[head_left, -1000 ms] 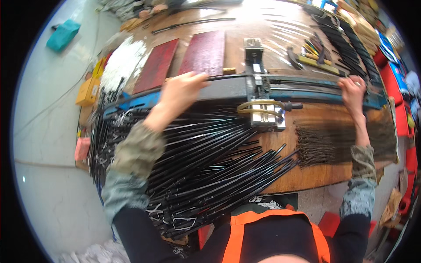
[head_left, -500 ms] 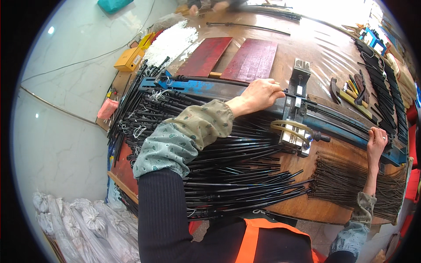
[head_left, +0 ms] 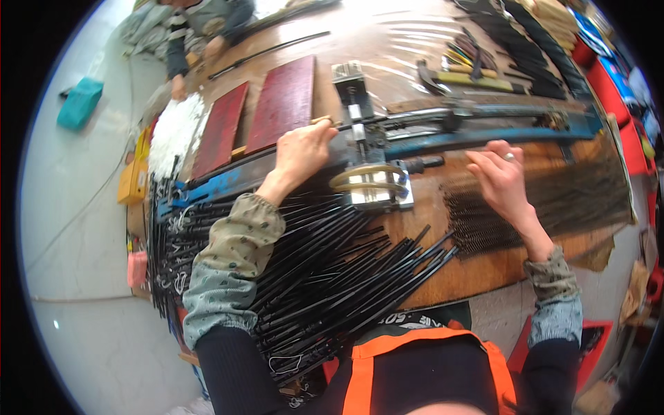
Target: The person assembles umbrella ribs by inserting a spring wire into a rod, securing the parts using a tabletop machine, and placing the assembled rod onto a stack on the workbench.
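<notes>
My left hand point(head_left: 303, 153) is closed, fingertips together, beside the metal clamp fixture point(head_left: 358, 128) on the long blue rail point(head_left: 477, 142). Whatever it pinches is hidden behind the fingers. A thin black rod point(head_left: 415, 122) lies along the rail to the right of the fixture. My right hand point(head_left: 503, 176) is in front of the rail, over the near side of the bench, with fingers bent and tips pressed together. Anything in that pinch is too small to make out. Just beside it spreads a layer of thin dark springs point(head_left: 546, 204). Yellowish tubing point(head_left: 370, 176) loops over the fixture's near end.
Many black rods point(head_left: 332, 270) cover the bench's near left. Two dark red boards point(head_left: 282, 104) lie beyond the rail, beside a white heap point(head_left: 176, 135) that a co-worker's hand point(head_left: 178, 88) touches. A hammer point(head_left: 432, 77) and hand tools lie at the far right.
The view has turned, and a co-worker shows more at the far left. My right hand has come off the rail's right end, inward and nearer. My left hand remains beside the fixture.
</notes>
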{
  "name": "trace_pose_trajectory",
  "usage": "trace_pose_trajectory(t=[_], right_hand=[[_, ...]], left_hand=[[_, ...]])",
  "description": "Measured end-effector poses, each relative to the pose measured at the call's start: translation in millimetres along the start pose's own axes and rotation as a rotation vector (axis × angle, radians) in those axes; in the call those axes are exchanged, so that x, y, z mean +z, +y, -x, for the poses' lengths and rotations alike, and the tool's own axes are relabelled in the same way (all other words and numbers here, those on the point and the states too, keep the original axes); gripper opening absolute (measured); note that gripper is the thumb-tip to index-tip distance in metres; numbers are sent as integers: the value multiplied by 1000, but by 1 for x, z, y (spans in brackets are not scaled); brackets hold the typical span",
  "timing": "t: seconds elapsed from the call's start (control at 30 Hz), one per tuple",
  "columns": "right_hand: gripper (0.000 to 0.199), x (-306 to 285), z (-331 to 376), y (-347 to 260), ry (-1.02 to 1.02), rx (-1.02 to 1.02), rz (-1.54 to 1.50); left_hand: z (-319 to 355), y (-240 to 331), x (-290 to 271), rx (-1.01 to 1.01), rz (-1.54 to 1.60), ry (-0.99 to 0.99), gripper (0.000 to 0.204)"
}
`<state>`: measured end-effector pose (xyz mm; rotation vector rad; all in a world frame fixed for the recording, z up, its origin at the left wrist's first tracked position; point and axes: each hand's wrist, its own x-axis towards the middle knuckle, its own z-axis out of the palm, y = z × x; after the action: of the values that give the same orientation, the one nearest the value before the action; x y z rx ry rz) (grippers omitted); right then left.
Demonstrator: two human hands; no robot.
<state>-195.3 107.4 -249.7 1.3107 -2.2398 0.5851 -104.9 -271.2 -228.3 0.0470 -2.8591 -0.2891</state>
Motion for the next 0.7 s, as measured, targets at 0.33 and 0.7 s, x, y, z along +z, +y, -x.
trace_pose_trajectory(t=[0.33, 0.7], right_hand=[[24, 44, -19, -25, -40, 64, -397], [13, 62, 21, 41, -450, 133, 306]], left_hand=[[-3, 1, 8, 70, -31, 59, 20], [-12, -28, 13, 422, -283, 278, 14]])
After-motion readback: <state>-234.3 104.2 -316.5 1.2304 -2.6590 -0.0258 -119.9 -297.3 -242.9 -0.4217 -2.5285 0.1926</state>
